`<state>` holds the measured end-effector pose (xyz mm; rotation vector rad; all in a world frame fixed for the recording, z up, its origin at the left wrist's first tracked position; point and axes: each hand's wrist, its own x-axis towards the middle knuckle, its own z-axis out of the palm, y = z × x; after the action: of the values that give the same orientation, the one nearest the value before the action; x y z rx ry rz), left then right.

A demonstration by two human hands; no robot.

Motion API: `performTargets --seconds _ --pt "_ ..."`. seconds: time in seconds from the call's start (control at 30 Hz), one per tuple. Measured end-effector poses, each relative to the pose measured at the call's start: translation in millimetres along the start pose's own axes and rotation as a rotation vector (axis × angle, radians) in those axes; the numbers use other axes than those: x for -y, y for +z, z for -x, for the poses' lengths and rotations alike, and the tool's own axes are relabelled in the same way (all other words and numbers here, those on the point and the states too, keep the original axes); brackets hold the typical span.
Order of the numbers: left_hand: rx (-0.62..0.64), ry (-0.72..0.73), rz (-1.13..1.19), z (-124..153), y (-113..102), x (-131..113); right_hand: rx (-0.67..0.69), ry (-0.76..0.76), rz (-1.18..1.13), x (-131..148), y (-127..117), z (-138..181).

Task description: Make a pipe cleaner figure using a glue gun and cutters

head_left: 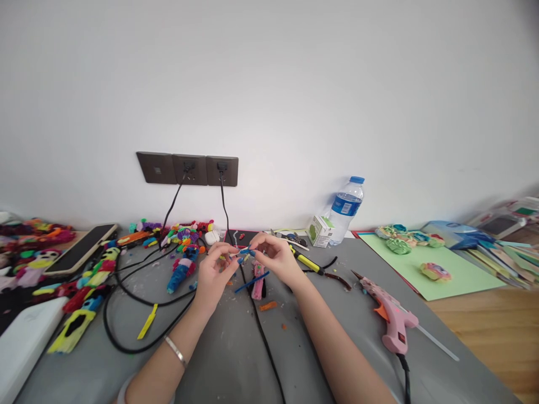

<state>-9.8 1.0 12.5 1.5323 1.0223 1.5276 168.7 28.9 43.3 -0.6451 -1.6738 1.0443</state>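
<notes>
My left hand point(217, 275) and my right hand point(273, 257) meet over the middle of the grey table mat, fingertips almost touching. Between their pinched fingers is a small blue piece point(244, 252); the blue nails beside it make its exact shape hard to tell. Just below the hands lies a pink fuzzy figure point(257, 285), with a blue pipe cleaner point(251, 281) slanting across it. An orange fuzzy scrap point(268, 306) rests a little nearer to me.
Fuzzy pipe-cleaner dolls point(99, 269), a phone point(82, 249) and looping black cables point(130, 350) fill the left. To the right are a pink glue gun point(391, 317), yellow-handled pliers point(309, 262), a water bottle point(346, 210), a small carton point(320, 231) and green paper point(458, 275).
</notes>
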Motion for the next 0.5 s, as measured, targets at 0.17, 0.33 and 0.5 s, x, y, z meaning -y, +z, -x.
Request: performTargets --seconds 0.17,0.33,0.5 --pt "0.001 -0.012 -0.012 0.1 0.8 -2.8 0.008 -0.032 -0.010 0.5 1.1 -0.8" --pt "0.014 -0.022 0.043 1.0 1.7 1.4 0.037 -0.024 -0.001 -0.5 1.8 -0.1" --pt "-0.009 -0.030 0.090 -0.7 3.6 1.2 0.057 -0.038 0.014 0.4 4.9 0.2"
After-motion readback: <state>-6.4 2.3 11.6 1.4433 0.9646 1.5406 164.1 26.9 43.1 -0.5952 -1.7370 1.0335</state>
